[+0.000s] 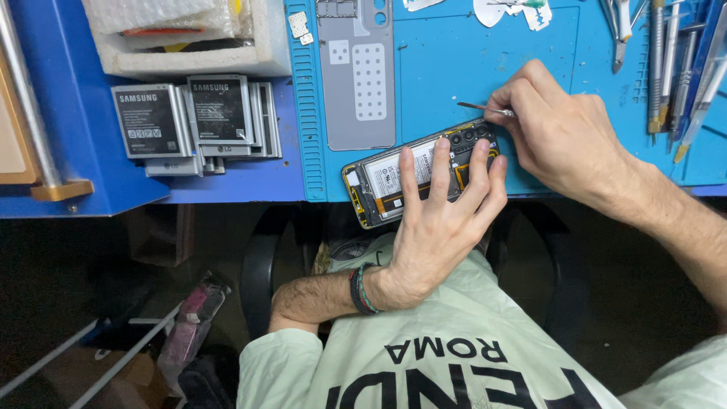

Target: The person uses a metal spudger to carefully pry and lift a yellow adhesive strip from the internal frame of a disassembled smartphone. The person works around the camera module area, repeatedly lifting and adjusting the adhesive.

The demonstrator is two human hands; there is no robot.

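An opened smartphone point(379, 178) lies back-up at the near edge of a blue work mat point(469, 68), its battery and camera module exposed. My left hand point(439, 220) rests on it, fingers spread flat over the battery, holding it down. My right hand point(560, 132) pinches thin metal tweezers point(485, 109), whose tips hover just above the phone's camera end.
The phone's grey back cover point(356, 76) lies on the mat to the left. A row of phone batteries point(193, 121) sits on the blue bench beside a white foam box point(189, 34). Hand tools point(674, 68) lie at the right edge. White scraps point(515, 11) lie at the top.
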